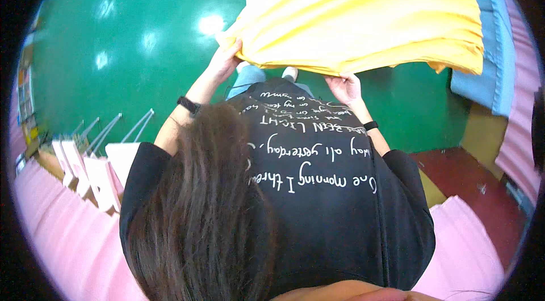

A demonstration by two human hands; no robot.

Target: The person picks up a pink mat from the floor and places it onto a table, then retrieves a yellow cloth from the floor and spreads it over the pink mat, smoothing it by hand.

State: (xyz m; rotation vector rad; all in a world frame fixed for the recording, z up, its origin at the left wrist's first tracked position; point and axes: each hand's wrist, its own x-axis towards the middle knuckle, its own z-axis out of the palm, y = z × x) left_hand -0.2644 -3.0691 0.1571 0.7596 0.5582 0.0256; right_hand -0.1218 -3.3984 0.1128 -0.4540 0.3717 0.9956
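A large sheet of bright yellow cloth fills the upper right, stretched in loose folds and bunched at its far edge. My left hand is closed on its near left corner, with the thumb over the cloth. Farther right, my right hand pinches the same near edge, fingertips partly hidden by the fabric. Between the two hands the edge runs fairly taut. Right of my right hand, the cloth's edge hangs in several layered folds.
Light blue cloth and pleated pink cloth lie along the right side. A glossy green floor spreads below. White panel-like pieces and thin metal legs stand at the left. A dark red surface is at lower right.
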